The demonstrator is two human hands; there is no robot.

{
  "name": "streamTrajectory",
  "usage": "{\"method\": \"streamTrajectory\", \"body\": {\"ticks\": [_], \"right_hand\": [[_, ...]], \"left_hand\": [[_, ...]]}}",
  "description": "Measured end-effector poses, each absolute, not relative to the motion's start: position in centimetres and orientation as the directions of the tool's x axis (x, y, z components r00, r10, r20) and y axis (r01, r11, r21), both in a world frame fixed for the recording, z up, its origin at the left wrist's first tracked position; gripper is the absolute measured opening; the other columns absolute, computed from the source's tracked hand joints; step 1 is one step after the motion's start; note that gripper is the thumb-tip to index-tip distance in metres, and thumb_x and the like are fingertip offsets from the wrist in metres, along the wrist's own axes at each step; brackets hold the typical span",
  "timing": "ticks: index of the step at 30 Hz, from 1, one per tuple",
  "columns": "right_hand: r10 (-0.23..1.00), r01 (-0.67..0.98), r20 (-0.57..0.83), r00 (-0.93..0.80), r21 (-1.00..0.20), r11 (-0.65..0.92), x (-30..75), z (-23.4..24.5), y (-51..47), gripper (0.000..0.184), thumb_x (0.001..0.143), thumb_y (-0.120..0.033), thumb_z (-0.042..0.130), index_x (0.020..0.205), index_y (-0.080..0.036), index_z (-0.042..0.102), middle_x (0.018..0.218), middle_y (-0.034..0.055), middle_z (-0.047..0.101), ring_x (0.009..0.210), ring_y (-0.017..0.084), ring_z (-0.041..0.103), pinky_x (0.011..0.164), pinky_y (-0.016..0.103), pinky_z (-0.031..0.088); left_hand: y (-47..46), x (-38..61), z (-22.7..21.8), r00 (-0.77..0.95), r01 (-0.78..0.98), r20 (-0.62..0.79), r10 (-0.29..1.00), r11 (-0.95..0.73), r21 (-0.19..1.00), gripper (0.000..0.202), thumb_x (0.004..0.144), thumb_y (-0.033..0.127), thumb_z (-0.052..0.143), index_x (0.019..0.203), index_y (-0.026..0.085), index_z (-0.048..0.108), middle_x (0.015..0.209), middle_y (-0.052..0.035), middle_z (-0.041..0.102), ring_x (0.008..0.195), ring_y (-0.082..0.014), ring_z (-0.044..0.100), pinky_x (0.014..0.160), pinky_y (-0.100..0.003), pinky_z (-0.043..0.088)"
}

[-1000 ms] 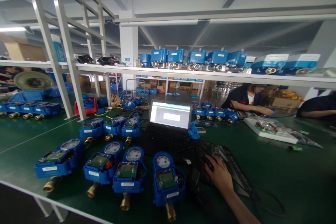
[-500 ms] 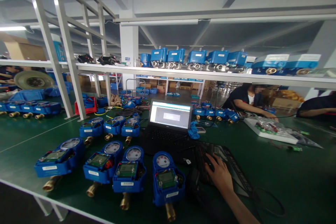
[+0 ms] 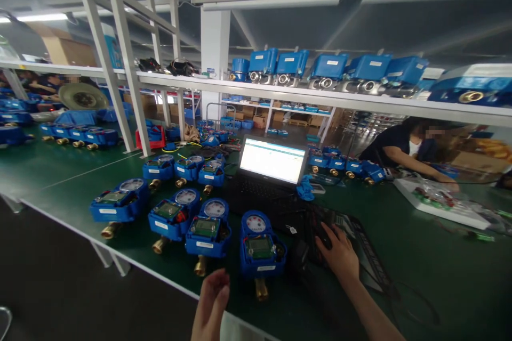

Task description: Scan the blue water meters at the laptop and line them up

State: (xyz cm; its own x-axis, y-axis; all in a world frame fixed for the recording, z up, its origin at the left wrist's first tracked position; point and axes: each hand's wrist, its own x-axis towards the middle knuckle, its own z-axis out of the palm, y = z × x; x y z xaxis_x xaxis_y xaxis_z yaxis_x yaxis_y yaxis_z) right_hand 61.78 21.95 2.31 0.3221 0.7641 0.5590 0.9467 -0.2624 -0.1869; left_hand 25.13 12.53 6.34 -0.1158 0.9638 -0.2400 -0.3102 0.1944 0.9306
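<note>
My right hand (image 3: 340,253) rests over a black computer mouse (image 3: 326,235), its fingers wrapped round it on a dark patterned mouse pad (image 3: 362,248). At the table's front edge, my left hand (image 3: 213,295) is raised with loosely curled fingers, the thumb apart from them and nothing visible between. It is nearest to a blue water meter (image 3: 207,228) with a brass pipe end pointing toward me. Another blue meter (image 3: 262,248), its circuit board and display exposed, lies between my hands. Behind them stands an open laptop (image 3: 273,162) with a mostly white screen.
More blue meters (image 3: 120,200) lie in rows on the green table (image 3: 76,170). A shelf (image 3: 280,86) above carries boxy blue meters (image 3: 330,66). A blue crumpled cloth (image 3: 306,187) sits beside the laptop. At right, a co-worker (image 3: 404,146) reaches toward a white tray (image 3: 416,200) of bagged parts.
My left hand has come into view at the bottom. The view has shifted, and the laptop's grey screen with a dialog box is now a white page. My right hand stays on the mouse.
</note>
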Motion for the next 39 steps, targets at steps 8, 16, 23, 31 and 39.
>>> {"method": "streamTrajectory", "body": {"ticks": [8,16,23,31,39], "right_hand": [[0.698,0.981,0.689,0.195,-0.122,-0.153,62.1,2.3,21.9,0.055,0.088,-0.051,0.039,0.124,-0.015,0.062,0.123,0.0175,0.059,0.110,0.034,0.055,0.090,0.051,0.051],[0.732,0.981,0.652,0.195,-0.133,-0.142,62.1,2.3,22.0,0.057,0.086,-0.052,0.036,0.123,-0.016,0.060,0.123,0.0169,0.057,0.104,0.035,0.056,0.091,0.052,0.050],[0.743,0.976,0.633,0.217,-0.141,-0.166,61.8,2.6,21.9,0.056,0.088,-0.051,0.037,0.125,-0.017,0.058,0.124,0.0153,0.058,0.106,0.033,0.056,0.091,0.050,0.051],[0.748,0.972,0.621,0.235,-0.172,-0.162,61.8,2.6,21.8,0.055,0.086,-0.051,0.038,0.125,-0.018,0.059,0.125,0.0147,0.057,0.107,0.034,0.055,0.090,0.051,0.051],[0.734,0.967,0.634,0.244,-0.216,-0.135,61.8,2.5,21.9,0.053,0.084,-0.050,0.040,0.123,-0.020,0.059,0.124,0.0143,0.058,0.108,0.034,0.056,0.092,0.053,0.050]], "left_hand": [[15.7,29.7,10.5,-0.017,-0.477,-0.488,0.873,0.422,0.771,0.058,0.083,0.043,0.054,0.131,0.013,0.042,0.143,-0.0199,0.047,0.139,-0.0320,0.037,0.117,-0.050,0.024],[16.1,30.3,11.9,0.079,-0.467,-0.460,0.885,0.440,0.767,0.057,0.079,0.046,0.065,0.124,0.014,0.048,0.132,-0.0141,0.060,0.121,-0.0277,0.055,0.103,-0.037,0.043],[16.8,30.8,10.5,0.079,-0.486,-0.449,0.890,0.428,0.762,0.062,0.082,0.045,0.060,0.131,0.012,0.039,0.135,-0.0173,0.055,0.122,-0.0290,0.054,0.105,-0.040,0.042],[16.7,30.9,10.6,0.074,-0.481,-0.450,0.890,0.427,0.766,0.062,0.082,0.046,0.061,0.130,0.013,0.041,0.133,-0.0162,0.056,0.120,-0.0281,0.055,0.104,-0.039,0.043],[16.3,30.9,10.8,0.085,-0.496,-0.487,0.869,0.461,0.736,0.075,0.077,0.050,0.066,0.136,0.013,0.035,0.136,-0.0161,0.055,0.123,-0.0292,0.054,0.107,-0.040,0.042]]}}
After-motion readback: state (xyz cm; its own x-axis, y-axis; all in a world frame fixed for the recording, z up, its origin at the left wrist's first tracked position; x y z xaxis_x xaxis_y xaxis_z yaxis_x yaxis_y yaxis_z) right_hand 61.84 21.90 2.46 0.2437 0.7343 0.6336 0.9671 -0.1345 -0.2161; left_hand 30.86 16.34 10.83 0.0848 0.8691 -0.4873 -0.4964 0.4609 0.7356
